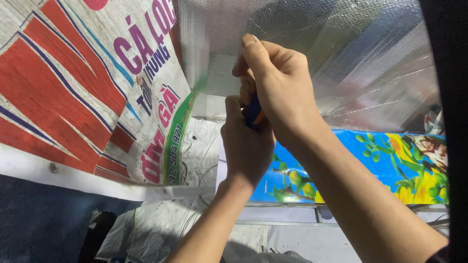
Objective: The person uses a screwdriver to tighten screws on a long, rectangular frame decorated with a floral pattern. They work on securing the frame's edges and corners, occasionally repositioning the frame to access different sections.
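My left hand (246,148) is raised in front of me, fist closed around a small tool with a blue and orange handle (253,114); most of the tool is hidden. My right hand (280,83) lies over it, fingers curled and thumb up, pressed against the lower edge of a silvery bubble-foil sheet (341,53) that hangs overhead. Both hands touch each other at the tool. Whether the right hand pinches the foil or the tool I cannot tell.
A woven tarp printed in red, white and purple (83,83) hangs at the left, fixed on a white bar (58,178). A blue banner with flowers and fruit (390,165) runs behind my right forearm. Crumpled white sacking (146,234) lies below.
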